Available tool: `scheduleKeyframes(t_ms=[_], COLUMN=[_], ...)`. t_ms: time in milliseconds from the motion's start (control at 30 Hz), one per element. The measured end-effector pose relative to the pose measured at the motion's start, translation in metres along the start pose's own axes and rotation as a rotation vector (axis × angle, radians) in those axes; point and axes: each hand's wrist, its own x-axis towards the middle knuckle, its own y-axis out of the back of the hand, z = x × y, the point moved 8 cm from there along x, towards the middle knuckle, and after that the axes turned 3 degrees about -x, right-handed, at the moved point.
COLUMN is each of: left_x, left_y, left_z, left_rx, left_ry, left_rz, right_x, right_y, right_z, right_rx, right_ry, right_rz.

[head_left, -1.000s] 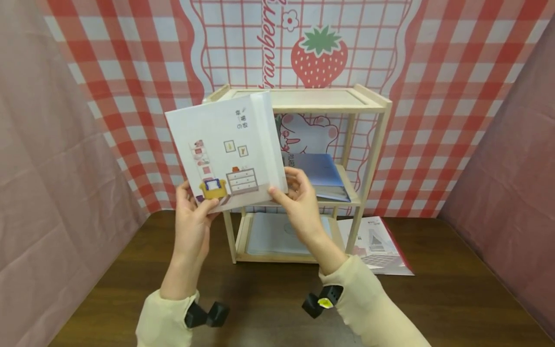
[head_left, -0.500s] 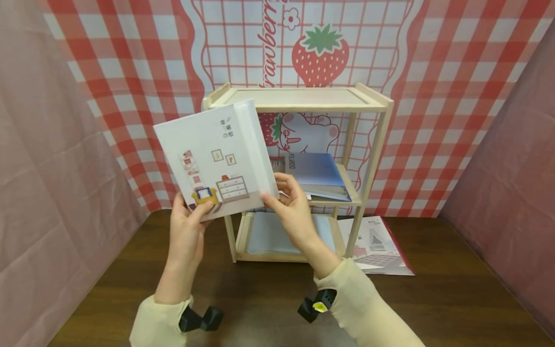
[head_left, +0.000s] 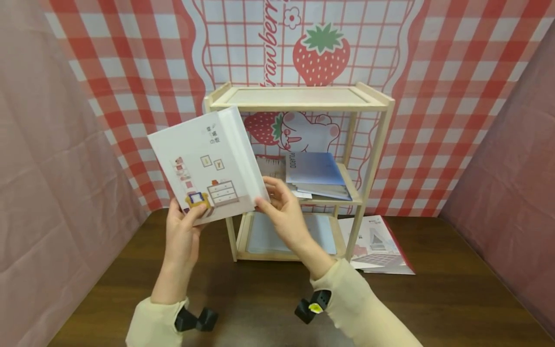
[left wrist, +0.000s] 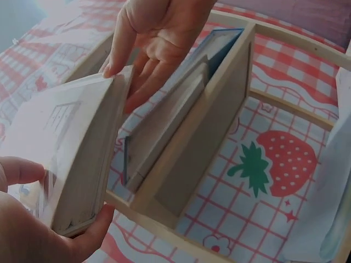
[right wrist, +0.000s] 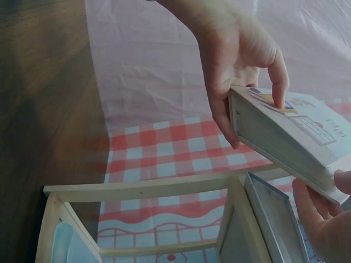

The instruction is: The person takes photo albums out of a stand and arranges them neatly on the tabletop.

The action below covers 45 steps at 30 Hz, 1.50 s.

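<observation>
A thick white album [head_left: 199, 164], its cover printed with a yellow armchair and a chest of drawers, is held tilted in front of the shelf's left side. My left hand [head_left: 184, 231] grips its lower left corner, thumb on the cover and fingers behind. At the lower right corner, my right hand [head_left: 284, 212] pinches the spine side between thumb and fingers. The right wrist view shows the album's [right wrist: 290, 131] page edge between both hands. Behind it, a blue album [head_left: 314, 168] lies on the middle shelf, next to a greyish book [head_left: 270, 166] partly hidden by the held album.
A pale wooden shelf unit [head_left: 299, 107] stands on the dark wooden table [head_left: 260, 308]. Its bottom shelf bears a pale blue flat item [head_left: 323, 231]. A white album with a red edge [head_left: 377, 246] lies on the table, right of the unit. A checked cloth [head_left: 455, 96] hangs behind.
Both hands have carried the white album left and slightly down, tilting it a little more. More of the middle shelf and the greyish book now shows.
</observation>
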Motion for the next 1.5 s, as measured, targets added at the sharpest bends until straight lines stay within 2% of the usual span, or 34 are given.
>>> scheduleKeyframes(t_ms=[133, 367, 533, 833, 1133, 1300, 1500], left_x=[0.0, 0.0, 0.001, 0.003, 0.001, -0.002, -0.003], left_y=[0.005, 0.014, 0.019, 0.031, 0.046, 0.054, 0.065], left_z=[-0.004, -0.009, -0.011, -0.021, -0.037, -0.044, -0.049], left_rx=[0.0, -0.012, -0.009, -0.094, -0.161, -0.18, -0.185], left_ry=[0.011, 0.027, 0.04, 0.081, 0.111, 0.128, 0.147], left_rz=[0.012, 0.005, 0.005, 0.028, 0.069, 0.081, 0.139], right_x=[-0.001, -0.004, -0.005, -0.009, -0.014, -0.018, -0.018], right_y=[-0.003, -0.004, -0.01, -0.016, -0.021, -0.028, -0.033], right_z=[0.003, 0.005, 0.008, 0.019, 0.027, 0.033, 0.04], right_rx=[0.005, -0.091, -0.052, -0.056, -0.208, -0.186, -0.094], right_ry=[-0.003, 0.023, 0.045, 0.027, -0.006, -0.022, -0.035], right_rz=[-0.027, -0.034, -0.086, -0.086, -0.115, -0.161, -0.198])
